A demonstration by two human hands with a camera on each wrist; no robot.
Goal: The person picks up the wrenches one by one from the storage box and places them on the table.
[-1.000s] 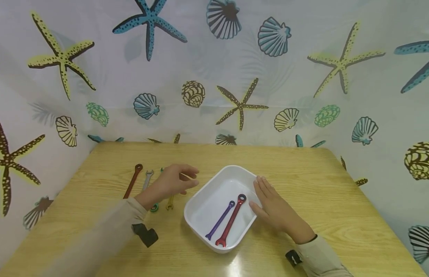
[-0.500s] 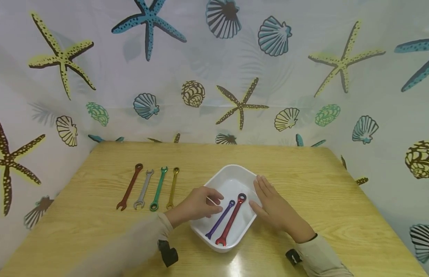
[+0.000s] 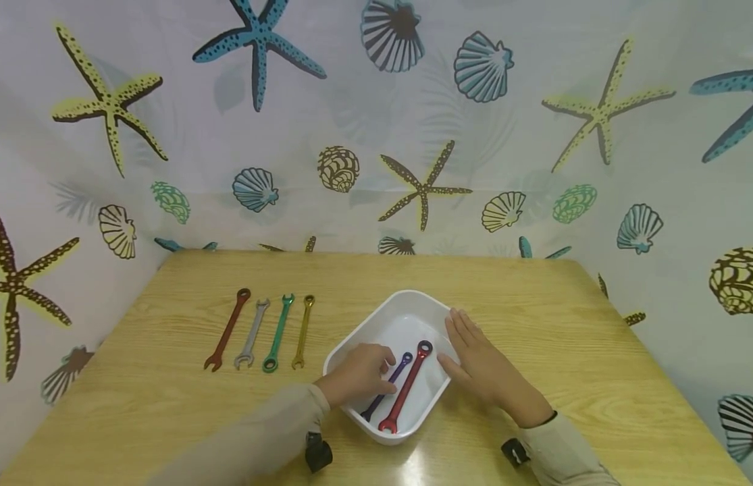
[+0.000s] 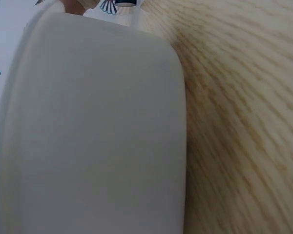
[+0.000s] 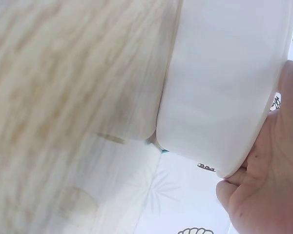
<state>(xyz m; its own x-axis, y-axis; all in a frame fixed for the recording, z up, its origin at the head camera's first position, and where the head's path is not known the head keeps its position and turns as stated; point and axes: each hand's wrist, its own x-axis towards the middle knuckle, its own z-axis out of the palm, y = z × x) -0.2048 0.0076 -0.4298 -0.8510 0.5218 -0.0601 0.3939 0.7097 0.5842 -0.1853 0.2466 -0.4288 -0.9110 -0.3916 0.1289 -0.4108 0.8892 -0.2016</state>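
Observation:
In the head view, a white rectangular bin (image 3: 359,335) holds a purple combination wrench (image 3: 402,368) and a larger red combination wrench (image 3: 408,388). My left hand (image 3: 359,372) reaches over the bin's left wall, thumb and fingers bent above the purple wrench with a gap between them. The thumb covers part of that wrench, and contact is hard to judge. My right hand (image 3: 488,368) rests on the bin's right rim, its fingers straight; the right wrist view shows this hand (image 5: 268,170) against the rim. Only the bin's outer wall (image 4: 97,126) fills the left wrist view.
Left of the bin, a brownish-red wrench (image 3: 229,331), a silver wrench (image 3: 252,334), a green wrench (image 3: 279,333) and a gold wrench (image 3: 303,332) lie in a row on the wooden table (image 3: 564,317). A shell-patterned cloth (image 3: 376,121) stands behind.
My left hand has moved right and down, from beside the row of wrenches over the bin's wall to the purple wrench. The right hand and both wrenches in the bin stay put.

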